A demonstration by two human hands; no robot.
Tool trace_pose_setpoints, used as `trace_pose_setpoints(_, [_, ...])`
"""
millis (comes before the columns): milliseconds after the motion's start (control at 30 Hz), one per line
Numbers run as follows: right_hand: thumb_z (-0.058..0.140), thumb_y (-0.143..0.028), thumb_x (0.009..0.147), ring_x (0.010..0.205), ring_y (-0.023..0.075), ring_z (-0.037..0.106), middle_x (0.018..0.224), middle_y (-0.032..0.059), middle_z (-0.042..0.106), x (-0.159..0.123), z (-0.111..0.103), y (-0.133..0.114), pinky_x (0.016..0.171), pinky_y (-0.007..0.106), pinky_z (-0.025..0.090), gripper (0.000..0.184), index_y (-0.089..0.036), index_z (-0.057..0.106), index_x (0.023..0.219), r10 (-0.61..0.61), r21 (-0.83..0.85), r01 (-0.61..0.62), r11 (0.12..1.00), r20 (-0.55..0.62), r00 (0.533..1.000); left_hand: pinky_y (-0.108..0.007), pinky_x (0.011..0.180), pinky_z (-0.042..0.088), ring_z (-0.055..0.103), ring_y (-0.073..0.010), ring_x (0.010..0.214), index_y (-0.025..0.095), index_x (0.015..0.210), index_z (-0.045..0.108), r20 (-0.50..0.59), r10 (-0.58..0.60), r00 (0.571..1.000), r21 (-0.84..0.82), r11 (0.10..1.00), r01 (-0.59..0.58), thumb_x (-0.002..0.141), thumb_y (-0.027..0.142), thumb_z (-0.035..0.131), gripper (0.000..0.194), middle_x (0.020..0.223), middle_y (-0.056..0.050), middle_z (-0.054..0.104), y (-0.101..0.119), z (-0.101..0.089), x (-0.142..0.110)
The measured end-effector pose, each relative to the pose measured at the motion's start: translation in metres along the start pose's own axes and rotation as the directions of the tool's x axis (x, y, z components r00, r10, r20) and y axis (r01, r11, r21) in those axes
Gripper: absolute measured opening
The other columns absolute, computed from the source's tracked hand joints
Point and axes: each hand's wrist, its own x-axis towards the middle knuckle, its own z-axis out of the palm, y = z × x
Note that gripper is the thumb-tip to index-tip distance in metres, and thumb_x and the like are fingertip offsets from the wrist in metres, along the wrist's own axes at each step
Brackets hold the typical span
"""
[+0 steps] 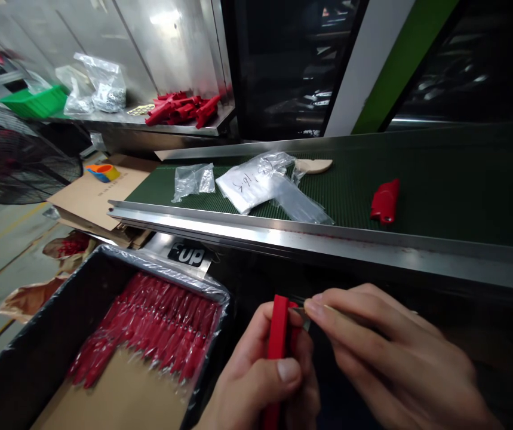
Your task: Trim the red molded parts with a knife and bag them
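At the lower middle, my left hand (260,376) is wrapped round a long red plastic part (278,328), which stands nearly upright in the fist with its lower end partly covered by the fingers. From the right, my right hand (386,346) pinches a thin knife (300,310); its tip meets the side of the red part near the top, and most of the handle is hidden by the fingers. Another red plastic part (385,202) lies alone on the green conveyor belt (350,209) beyond my hands.
A metal rail (256,230) edges the belt, where plastic bags (251,182) and a beige curved piece (314,166) lie. Lower left, a lined bin (224,298) holds bagged red parts (162,322). Cardboard (126,179) carries a tape roll (104,172). More red parts (182,108) are piled on a metal shelf.
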Motion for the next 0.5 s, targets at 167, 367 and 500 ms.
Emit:
trace_pose_setpoints(167, [0.055,-0.002,0.089,0.104,0.0106,0.059,0.115,0.0056,0.063,-0.007,-0.003,0.012,0.090,0.021,0.047,0.036,-0.015,0.063,0.122,0.163,-0.041,-0.169,0.985,-0.120,0.979,-0.015,0.061,0.037,0.056,-0.0059,0.067,0.020,0.104,0.062,0.070,-0.056,0.996,-0.013,0.998,0.057,0.071,0.025,0.083,0.040,0.082,-0.001,0.062,-0.003,-0.001,-0.004])
trace_pose_setpoints(367, [0.051,-0.002,0.087,0.101,0.0140,0.062,0.110,0.0059,0.065,-0.002,-0.015,0.004,0.080,0.022,0.054,0.036,-0.016,0.063,0.118,0.020,0.061,-0.021,0.998,0.032,0.999,-0.019,0.062,0.044,0.061,-0.0111,0.065,0.012,0.116,0.061,0.199,0.025,0.980,-0.108,0.994,-0.003,0.093,0.037,0.050,0.036,0.084,-0.011,0.070,-0.011,-0.011,0.005])
trace_pose_setpoints(500, [0.054,-0.002,0.084,0.093,0.0169,0.064,0.104,0.0044,0.069,0.000,-0.010,0.002,0.072,0.027,0.055,0.037,-0.020,0.067,0.113,0.003,0.004,-0.003,1.000,0.005,1.000,-0.017,0.053,0.040,0.055,-0.0110,0.056,0.007,0.115,0.060,0.268,0.004,0.964,-0.159,0.987,0.040,0.090,0.041,0.045,0.045,0.078,-0.012,0.066,-0.016,-0.015,0.008])
